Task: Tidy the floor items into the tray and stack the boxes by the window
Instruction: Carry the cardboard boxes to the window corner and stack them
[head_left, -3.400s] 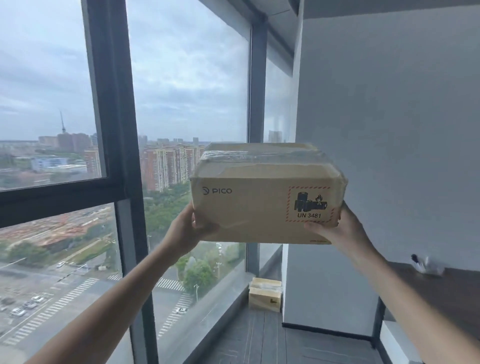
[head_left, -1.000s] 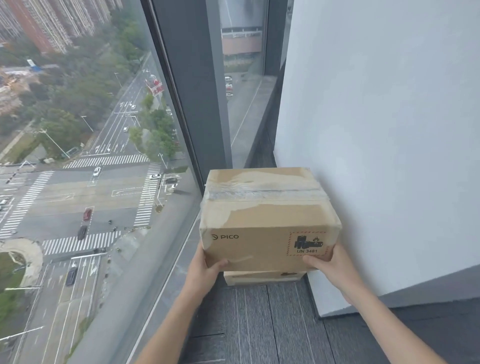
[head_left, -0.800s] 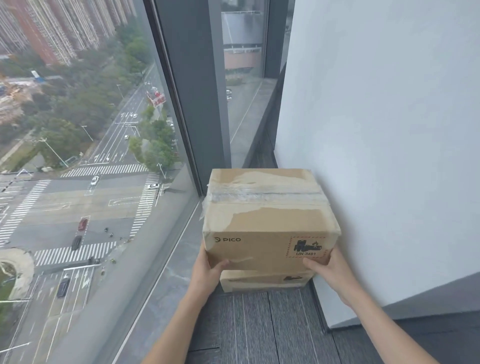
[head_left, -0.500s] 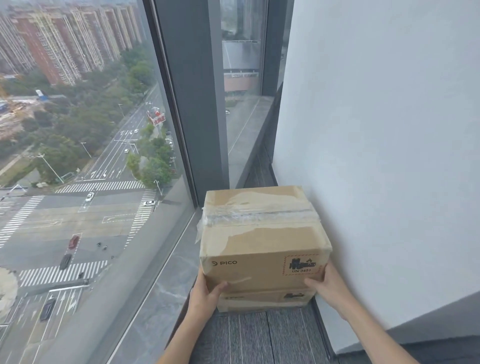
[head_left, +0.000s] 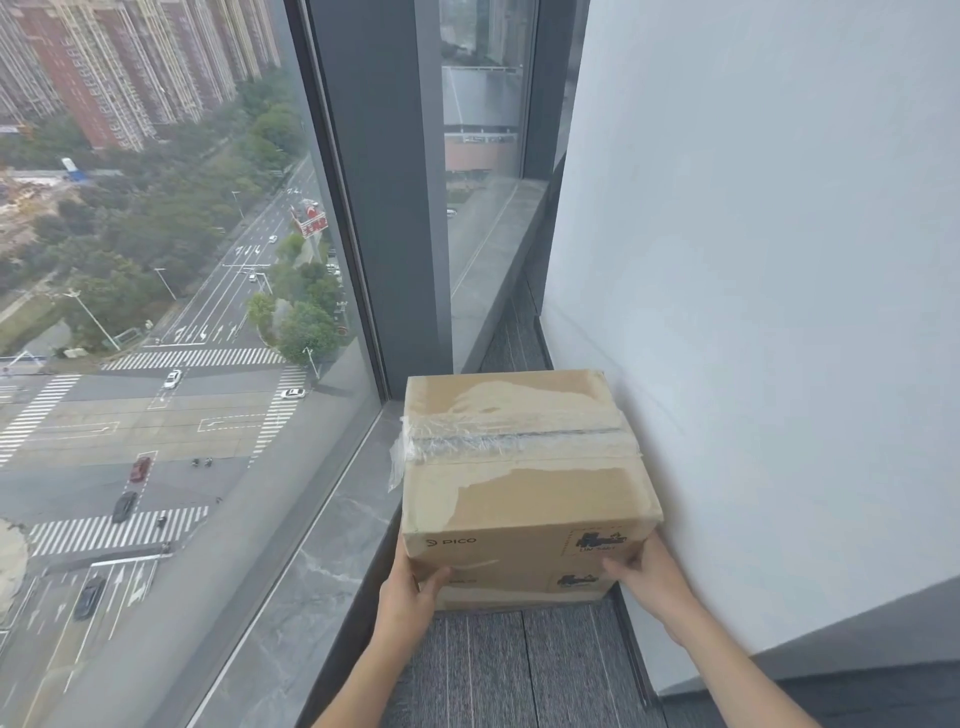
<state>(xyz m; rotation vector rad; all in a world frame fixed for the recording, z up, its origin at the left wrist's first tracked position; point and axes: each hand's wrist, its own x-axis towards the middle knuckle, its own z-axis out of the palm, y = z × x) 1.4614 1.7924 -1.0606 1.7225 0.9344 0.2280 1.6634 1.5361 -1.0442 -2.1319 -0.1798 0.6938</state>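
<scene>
From the head view, the top box (head_left: 524, 467) sits on a lower box (head_left: 519, 592) on the carpet (head_left: 519, 670), in the narrow gap between the window sill (head_left: 332, 545) on the left and the white wall (head_left: 753, 312) on the right. The left hand (head_left: 408, 597) grips the near left corner of the top box, thumb on its front face. The right hand (head_left: 649, 577) clasps the near right corner.

To finish well, I would square the edges over the lower box, press lightly to check it sits flat, then let go with both hands together.

The front reads "PICO" (head_left: 457, 542). A hazard label (head_left: 602, 540) on the right is too blurred to read.
</scene>
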